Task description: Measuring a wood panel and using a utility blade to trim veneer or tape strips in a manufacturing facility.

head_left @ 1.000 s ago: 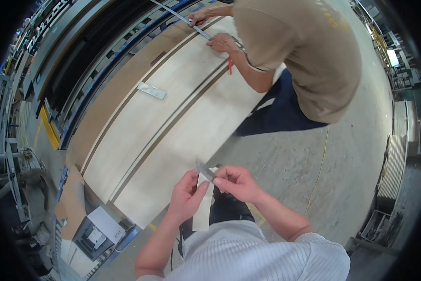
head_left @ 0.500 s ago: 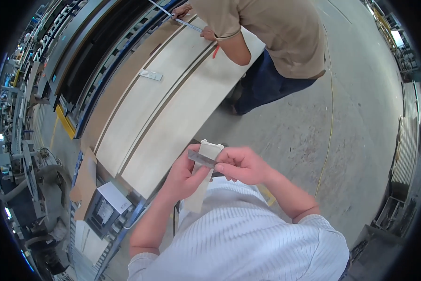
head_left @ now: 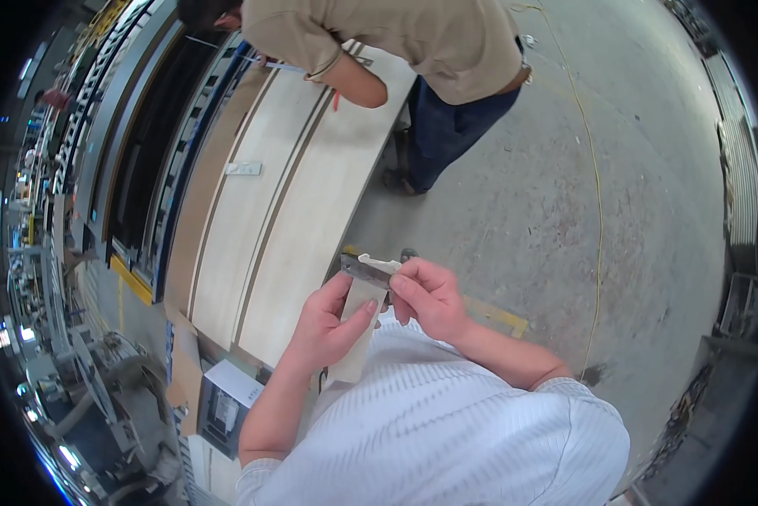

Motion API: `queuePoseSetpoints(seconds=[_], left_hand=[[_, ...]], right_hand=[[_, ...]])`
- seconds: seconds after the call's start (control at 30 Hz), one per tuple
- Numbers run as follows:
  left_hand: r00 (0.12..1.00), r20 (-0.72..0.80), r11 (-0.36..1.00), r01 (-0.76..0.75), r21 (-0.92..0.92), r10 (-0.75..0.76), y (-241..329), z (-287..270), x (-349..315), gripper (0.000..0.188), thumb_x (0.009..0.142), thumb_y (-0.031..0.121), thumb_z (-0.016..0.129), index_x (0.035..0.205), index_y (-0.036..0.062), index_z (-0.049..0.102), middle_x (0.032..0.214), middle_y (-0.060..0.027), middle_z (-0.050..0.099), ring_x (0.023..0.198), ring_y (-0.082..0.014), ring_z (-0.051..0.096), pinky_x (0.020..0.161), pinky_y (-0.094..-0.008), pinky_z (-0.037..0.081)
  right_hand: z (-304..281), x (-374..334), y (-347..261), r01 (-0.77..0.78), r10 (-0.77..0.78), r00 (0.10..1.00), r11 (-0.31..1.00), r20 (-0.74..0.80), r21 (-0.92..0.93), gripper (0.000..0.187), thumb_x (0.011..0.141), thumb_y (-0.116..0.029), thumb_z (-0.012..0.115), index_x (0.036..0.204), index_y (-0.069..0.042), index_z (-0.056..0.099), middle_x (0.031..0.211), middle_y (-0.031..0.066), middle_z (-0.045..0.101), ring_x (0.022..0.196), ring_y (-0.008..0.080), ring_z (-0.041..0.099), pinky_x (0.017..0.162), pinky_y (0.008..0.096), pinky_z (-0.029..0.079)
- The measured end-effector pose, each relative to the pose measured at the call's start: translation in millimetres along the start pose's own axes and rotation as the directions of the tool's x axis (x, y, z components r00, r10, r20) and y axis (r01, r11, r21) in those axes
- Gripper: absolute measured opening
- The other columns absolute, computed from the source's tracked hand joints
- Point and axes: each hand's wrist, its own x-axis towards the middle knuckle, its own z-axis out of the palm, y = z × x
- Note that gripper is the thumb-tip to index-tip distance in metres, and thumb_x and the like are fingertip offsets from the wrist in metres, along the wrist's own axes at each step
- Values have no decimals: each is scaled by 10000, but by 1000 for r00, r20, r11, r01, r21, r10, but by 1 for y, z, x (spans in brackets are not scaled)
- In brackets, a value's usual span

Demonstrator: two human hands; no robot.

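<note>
A long pale strip (head_left: pixel 363 295) with a shaped, uneven far end stands out in front of my white striped shirt. My left hand (head_left: pixel 328 325) is closed around its left side, thumb lying on its face. In my right hand (head_left: pixel 431 301), thumb and fingers pinch one end of a flat grey metal piece (head_left: pixel 366 271), thin and straight-edged. That piece lies across the strip just below the far end. The fingers behind the strip are hidden.
Long pale panels (head_left: pixel 299 223) lie on a bench to my left, with a small metal plate (head_left: pixel 244 169) on them. A co-worker in a tan shirt (head_left: pixel 396 42) leans over the far end. Nearer stands an open box (head_left: pixel 227 405). A yellow cord (head_left: pixel 596 194) crosses the floor.
The grey metal piece has moved up the strip, closer to its far end. My view has turned, so the bench and co-worker appear further left.
</note>
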Motion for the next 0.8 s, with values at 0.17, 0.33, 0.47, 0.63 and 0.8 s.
queuePoseSetpoints(seconds=[0.17, 0.33, 0.47, 0.63, 0.8], left_hand=[[985, 160, 997, 56, 43, -63, 7, 5, 8, 298, 998, 29, 627, 1286, -32, 578, 1074, -67, 709, 975, -118, 693, 792, -273, 574], [945, 315, 985, 34, 166, -86, 14, 6, 14, 315, 987, 5, 631, 1295, -40, 582, 1046, -58, 711, 919, -98, 684, 785, -262, 564], [927, 363, 980, 27, 196, -98, 13, 4, 0, 337, 976, -20, 628, 1308, -49, 577, 1051, -57, 708, 899, -85, 682, 780, -249, 557], [931, 351, 983, 40, 181, -103, 3, -29, -43, 330, 976, -4, 639, 1302, -32, 597, 1009, -42, 707, 894, -74, 668, 782, -245, 544], [944, 275, 972, 131, 195, -182, -24, -73, -111, 354, 958, 30, 667, 1300, -34, 602, 1001, -58, 717, 877, -106, 699, 779, -276, 567]], right_hand=[[-6, -23, -1, 101, -103, 989, 995, -104, -25, 180, 1085, -173, 567, 983, -30, 605, 685, 14, 610, 572, 65, 535, 519, 238, 414], [-7, -48, -2, 166, -176, 971, 983, -158, -75, 173, 1089, -166, 553, 976, -46, 603, 652, 11, 619, 546, 46, 510, 482, 232, 360], [5, -67, 4, 161, -172, 968, 984, -182, -78, 184, 1085, -177, 569, 979, -31, 606, 658, 9, 601, 560, 62, 533, 520, 233, 425], [44, -75, 23, 166, -186, 965, 979, -184, -118, 176, 1090, -160, 547, 963, -52, 602, 648, 10, 611, 532, 43, 497, 477, 231, 357], [41, -65, 43, 212, -211, 853, 976, -477, -54, 157, 1084, -147, 541, 967, -48, 576, 627, 37, 581, 503, 94, 510, 464, 245, 393]])
